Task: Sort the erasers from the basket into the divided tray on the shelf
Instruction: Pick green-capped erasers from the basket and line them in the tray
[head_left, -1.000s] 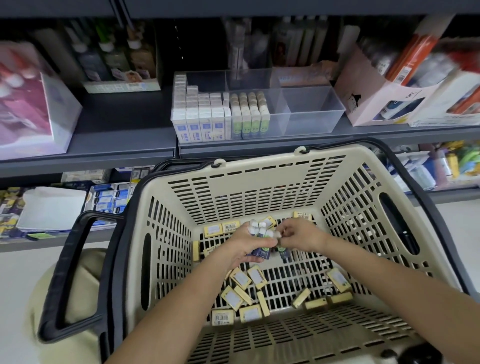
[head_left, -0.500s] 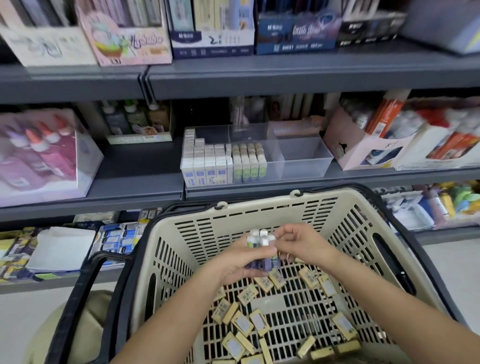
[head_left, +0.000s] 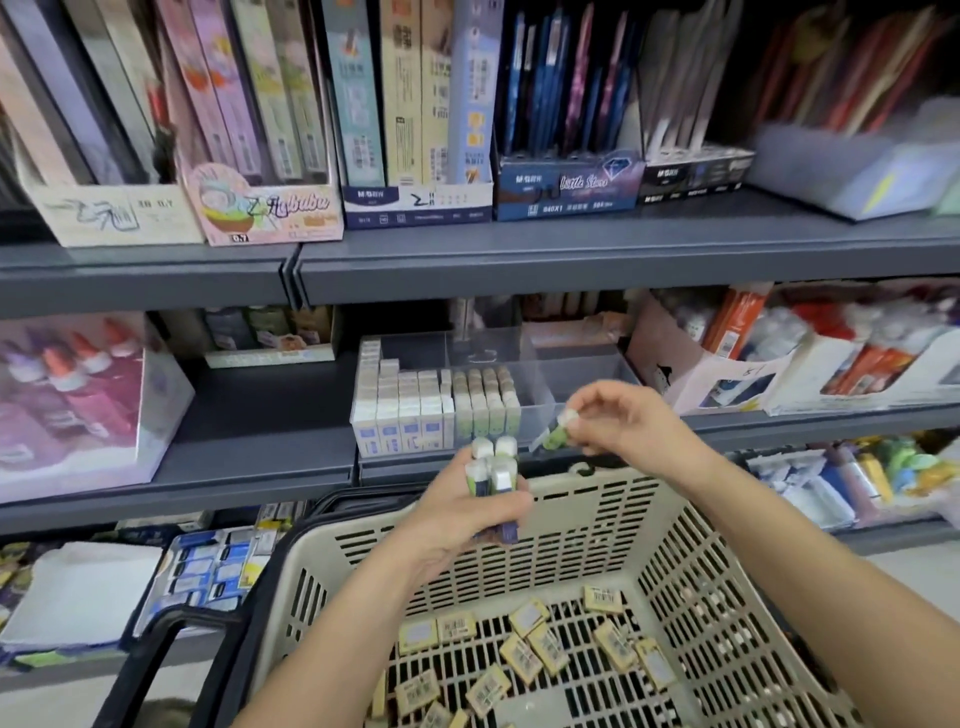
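— Which step?
— Placing. The left hand (head_left: 467, 514) grips an eraser bundle (head_left: 491, 462) over the basket (head_left: 597, 483); the right hand (head_left: 623, 421) pinches one eraser (head_left: 556, 436) at the shelf's (head_left: 779, 422) front edge.
— Next?
— Likely slotting it upright into the tray (head_left: 587, 374).

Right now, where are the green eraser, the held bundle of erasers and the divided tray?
green eraser (head_left: 556, 437), head view, its green sleeve.
bundle of erasers (head_left: 501, 475), head view, one white end.
divided tray (head_left: 582, 371), head view, bare right compartment.
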